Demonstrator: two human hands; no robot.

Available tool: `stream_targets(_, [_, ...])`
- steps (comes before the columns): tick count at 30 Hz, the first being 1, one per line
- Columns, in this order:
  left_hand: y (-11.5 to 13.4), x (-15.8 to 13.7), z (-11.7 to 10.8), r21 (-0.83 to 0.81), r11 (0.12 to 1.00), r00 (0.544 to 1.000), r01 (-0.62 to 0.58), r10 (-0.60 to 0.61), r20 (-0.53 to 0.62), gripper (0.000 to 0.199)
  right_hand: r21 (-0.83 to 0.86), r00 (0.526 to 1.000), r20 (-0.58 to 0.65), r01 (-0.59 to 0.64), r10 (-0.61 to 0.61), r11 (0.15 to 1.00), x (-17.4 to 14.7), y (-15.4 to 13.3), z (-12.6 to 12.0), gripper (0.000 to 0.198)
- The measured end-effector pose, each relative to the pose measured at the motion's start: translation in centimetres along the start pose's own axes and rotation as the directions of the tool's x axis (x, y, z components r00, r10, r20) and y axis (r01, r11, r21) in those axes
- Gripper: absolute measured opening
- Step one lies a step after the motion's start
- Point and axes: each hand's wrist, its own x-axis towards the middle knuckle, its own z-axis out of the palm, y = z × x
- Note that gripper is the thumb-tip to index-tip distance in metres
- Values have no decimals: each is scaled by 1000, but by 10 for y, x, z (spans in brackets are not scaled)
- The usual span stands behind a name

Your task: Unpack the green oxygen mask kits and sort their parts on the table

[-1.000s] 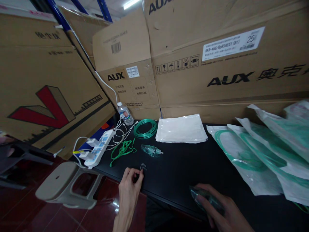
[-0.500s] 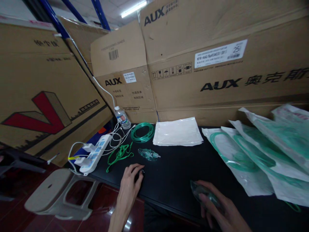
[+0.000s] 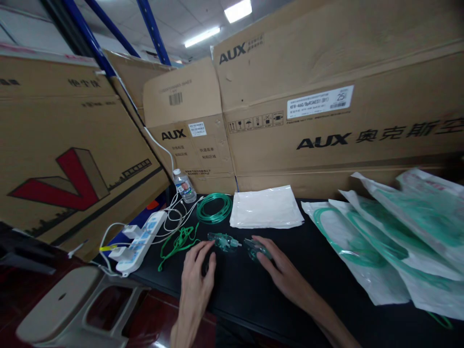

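My right hand (image 3: 273,263) grips a clear green plastic breathing mask (image 3: 253,248) just above the black table, its fingers covering part of it. To its left lies another clear green plastic piece (image 3: 224,241) with a pale nozzle pointing right, close to the mask. My left hand (image 3: 198,263) rests on the table, thumb apart from the fingers. Its fingertips are by the left end of that piece; whether they touch it I cannot tell. A green elastic strap (image 3: 179,245) lies left of this hand. Behind it is a coil of green tubing (image 3: 214,208).
White flat bags (image 3: 267,208) lie at the back. Several packs with green tubing (image 3: 358,246) overlap on the right. A power strip (image 3: 143,244) with white cables and a water bottle (image 3: 184,186) stand left. Large cardboard boxes (image 3: 261,159) wall the back; a stool (image 3: 60,304) is at lower left.
My right hand has moved left and forward with the mask, bringing it beside the piece on the table. My left hand has stayed nearly in place. The view has tilted up slightly.
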Motion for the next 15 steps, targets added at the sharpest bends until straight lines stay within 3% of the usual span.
stream_targets(4, [-4, 35, 3, -100, 985, 972, -139, 155, 174, 32, -43, 991, 69, 121, -118, 992, 33, 7, 18, 47])
stream_targets(8, [-17, 51, 12, -147, 976, 919, -164, 205, 337, 35, -90, 976, 119, 193, -182, 977, 47, 16, 32, 47])
stream_targets(15, [-33, 49, 23, -228, 968, 899, -105, 190, 394, 36, -190, 957, 158, 271, -243, 944, 51, 18, 42, 48])
